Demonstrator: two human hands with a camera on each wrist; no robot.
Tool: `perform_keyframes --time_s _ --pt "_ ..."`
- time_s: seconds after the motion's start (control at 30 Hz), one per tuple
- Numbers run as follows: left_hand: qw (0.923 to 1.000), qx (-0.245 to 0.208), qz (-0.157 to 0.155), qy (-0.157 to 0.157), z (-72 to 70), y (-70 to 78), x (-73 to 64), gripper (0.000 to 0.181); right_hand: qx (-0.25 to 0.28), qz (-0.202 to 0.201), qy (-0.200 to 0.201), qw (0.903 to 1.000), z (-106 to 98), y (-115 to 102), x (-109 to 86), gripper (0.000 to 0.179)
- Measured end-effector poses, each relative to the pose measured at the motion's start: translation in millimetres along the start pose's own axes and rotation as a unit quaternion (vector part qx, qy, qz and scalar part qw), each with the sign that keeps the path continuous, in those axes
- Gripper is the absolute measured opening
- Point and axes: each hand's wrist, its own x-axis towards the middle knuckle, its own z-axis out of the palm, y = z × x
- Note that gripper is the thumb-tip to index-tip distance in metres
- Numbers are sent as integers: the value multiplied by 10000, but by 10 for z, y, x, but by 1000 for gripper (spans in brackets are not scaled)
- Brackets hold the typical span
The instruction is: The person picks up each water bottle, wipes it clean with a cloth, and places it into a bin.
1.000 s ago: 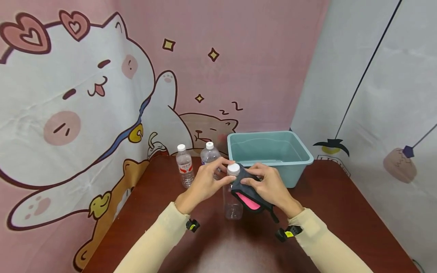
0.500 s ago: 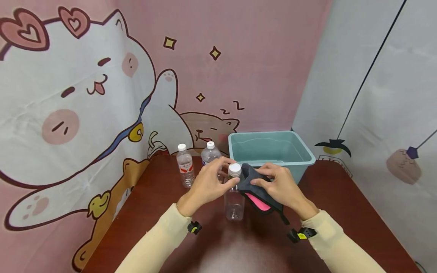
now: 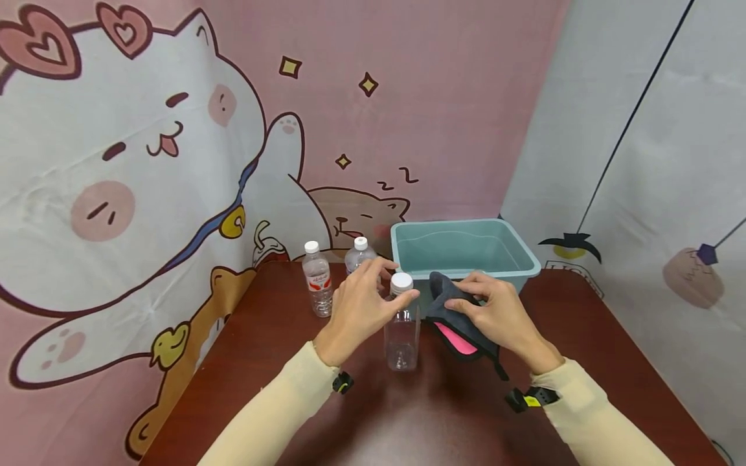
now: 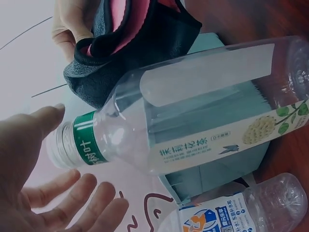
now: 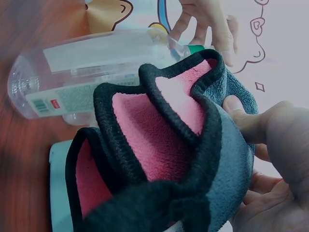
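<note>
I am standing over the tabletop (image 3: 262, 323), with the clear jasmine-tea bottle (image 3: 402, 336) resting upright near its middle, well in from the far edge and between the left and right edges. My left hand (image 3: 361, 301) is reaching around its white cap (image 3: 401, 281) with thumb and fingers spread loosely; they are not pinching it, and I cannot tell whether a fingertip is brushing it. My right hand (image 3: 501, 314) is pinching the grey-and-pink cleaning cloth (image 3: 460, 323) between thumb and fingers, holding it just beside the bottle, on the side toward the right edge; a slim gap is showing between them from the head view. The teal plastic basin (image 3: 454, 239) is sitting at the far edge, right of centre, while the red-labelled water bottle (image 3: 318, 283) is standing toward the far left corner and the second capped bottle (image 3: 357, 257) is standing beside it, partly hidden behind my left hand. I judge that I am in the middle of wiping the tea bottle, working about the cap and shoulder, though I cannot tell how much is done. The next move seems to be calling for a firmer left grip on the neck, so the light bottle is not tipping if the cloth is pressing against it again.
</note>
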Motion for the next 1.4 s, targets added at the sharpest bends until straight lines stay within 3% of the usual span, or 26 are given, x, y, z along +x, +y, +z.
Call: perform_keyframes --time_s 0.17,0.33,0.57,0.7,0.83,1.07,1.4 --pt "9997 87 -79 217 18 34 17 55 -1 46 58 10000 -48 36 -45 30" --pt "9997 -158 -117 148 6 35 26 47 40 75 103 9999 -55 65 -72 29" --pt "9948 -945 -166 -335 -76 -16 53 38 38 35 69 10000 -43 71 -87 30" --pt "9860 -1547 -55 -624 -118 -64 72 32 23 15 43 10000 -35 64 -87 29" --pt "9778 -1872 96 -935 -140 -98 97 32 85 -14 39 10000 -41 58 -81 28" --pt "9750 -1787 250 -1294 -112 -155 117 33 93 -7 -15 10000 -25 56 -65 27" --pt "9756 -1594 549 -1406 -96 -194 112 41 103 85 148 9998 95 -57 4 30"
